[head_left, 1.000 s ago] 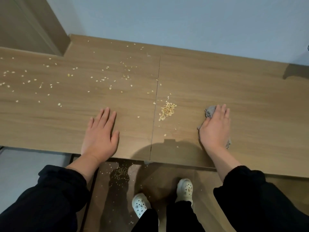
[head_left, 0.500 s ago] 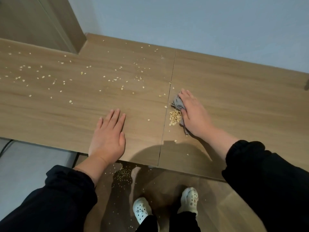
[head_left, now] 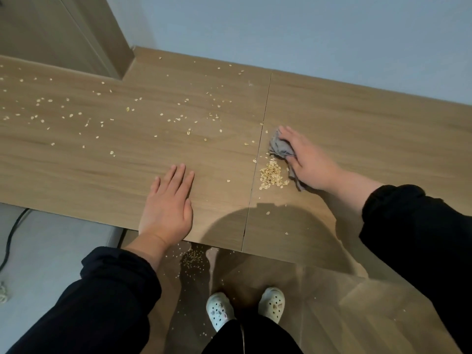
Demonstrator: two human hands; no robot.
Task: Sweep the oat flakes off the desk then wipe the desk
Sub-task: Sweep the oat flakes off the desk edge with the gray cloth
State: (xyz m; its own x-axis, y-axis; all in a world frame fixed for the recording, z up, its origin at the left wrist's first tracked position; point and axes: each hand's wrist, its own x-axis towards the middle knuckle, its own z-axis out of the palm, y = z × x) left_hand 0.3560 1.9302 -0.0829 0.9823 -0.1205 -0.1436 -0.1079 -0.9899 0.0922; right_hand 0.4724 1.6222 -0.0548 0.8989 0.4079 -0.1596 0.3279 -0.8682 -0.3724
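A small heap of oat flakes (head_left: 272,175) lies just right of the seam (head_left: 258,154) in the wooden desk (head_left: 102,162). My right hand (head_left: 309,164) holds a bunched grey cloth (head_left: 279,148) down on the desk, right beside the heap, with the thumb curled over the cloth. Loose flakes (head_left: 127,109) are scattered over the left half of the desk. My left hand (head_left: 167,208) rests flat on the desk near its front edge, left of the seam, holding nothing.
More oat flakes (head_left: 194,256) lie on the floor below the desk's front edge, by my white shoes (head_left: 219,311). A black cable (head_left: 11,233) runs along the floor at the left. A wooden panel (head_left: 63,29) stands at the desk's back left, against the wall.
My right hand has slid the cloth leftward across the right half of the desk up to the oat heap by the seam. The left hand has stayed flat in place.
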